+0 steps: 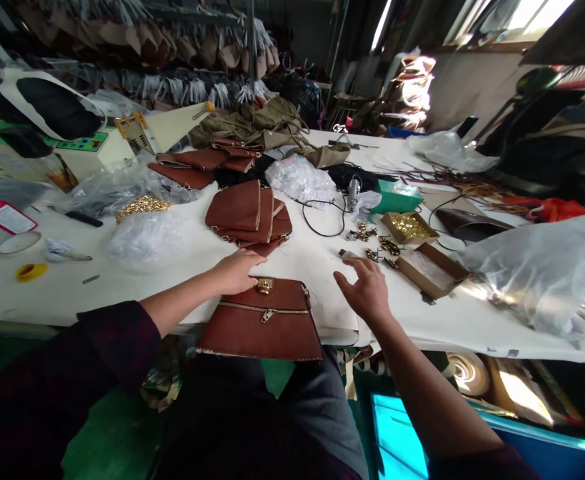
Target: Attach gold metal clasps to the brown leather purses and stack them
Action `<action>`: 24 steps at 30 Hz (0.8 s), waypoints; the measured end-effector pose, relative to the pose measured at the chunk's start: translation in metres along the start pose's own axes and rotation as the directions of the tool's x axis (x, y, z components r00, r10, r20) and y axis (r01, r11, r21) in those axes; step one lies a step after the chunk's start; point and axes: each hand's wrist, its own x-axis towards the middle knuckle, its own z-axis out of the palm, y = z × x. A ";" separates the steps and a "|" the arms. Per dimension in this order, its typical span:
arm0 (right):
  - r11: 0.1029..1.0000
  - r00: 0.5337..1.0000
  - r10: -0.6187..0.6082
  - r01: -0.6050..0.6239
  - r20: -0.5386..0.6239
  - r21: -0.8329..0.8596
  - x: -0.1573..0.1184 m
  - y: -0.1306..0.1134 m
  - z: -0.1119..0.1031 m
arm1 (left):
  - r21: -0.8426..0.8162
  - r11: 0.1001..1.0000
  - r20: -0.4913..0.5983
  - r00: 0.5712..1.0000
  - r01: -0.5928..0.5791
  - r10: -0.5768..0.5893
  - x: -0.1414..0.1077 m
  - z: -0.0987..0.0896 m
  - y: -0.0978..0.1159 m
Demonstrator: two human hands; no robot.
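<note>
Panel [262,335] (brown) = landmark. Sits at near edge of table [72,293], right in front of person, btm hanging past edge over lap. Looks flat, zip side up.

L hand [237,272]: at panel's top L corner, thumb by clasp [265,286], fingers close together & reaching past top edge. Can't tell if pinching or just resting on it.

R hand [367,283]: off panel, beyond its top R corner. Thumb spread well away from fingers, nothing pinched AFAICT. Small dark-ended item [345,253] at fingertips; contact unclear.

Status, panel: clasp on near top, zip [237,307] across below it, shut AFAICT, w/ pull [268,315] on. So hardware looks mostly done, IMO. Btm edge pale & rough, so edge prob. unfinished. Back not visible, can't confirm fixings.

Rest: stack [242,213] of brown pcs just beyond panel; no clasps visible on them from here, so prob. not at same stage, but overlap hides a lot. Loose fittings [390,245], gold-bits box [410,227] & 2nd box [432,270] all R of panel, farther back. Chain [145,207] L of panel, also back.
</note>
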 end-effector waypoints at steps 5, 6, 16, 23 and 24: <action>0.969 0.992 0.105 -0.085 0.073 -0.231 0.037 0.059 0.019 | 0.125 0.991 -0.215 0.973 -0.056 0.082 -0.021 0.040 -0.013; 0.964 0.988 0.115 -0.086 0.102 -0.250 0.044 0.066 0.024 | 0.149 0.987 -0.214 0.973 -0.059 0.090 -0.024 0.046 -0.014; 0.991 0.986 -0.011 0.033 0.167 -0.129 0.072 0.061 0.031 | 0.193 0.980 -0.184 0.983 0.040 -0.004 -0.013 0.056 -0.022; 0.185 0.883 0.249 -0.446 0.397 0.876 0.083 -0.057 0.057 | 0.166 0.984 -0.201 0.979 0.060 -0.026 -0.014 0.058 -0.028; 0.048 0.854 0.241 -0.486 0.462 0.873 0.087 -0.077 0.066 | 0.167 0.984 -0.198 0.980 0.060 -0.026 -0.014 0.059 -0.028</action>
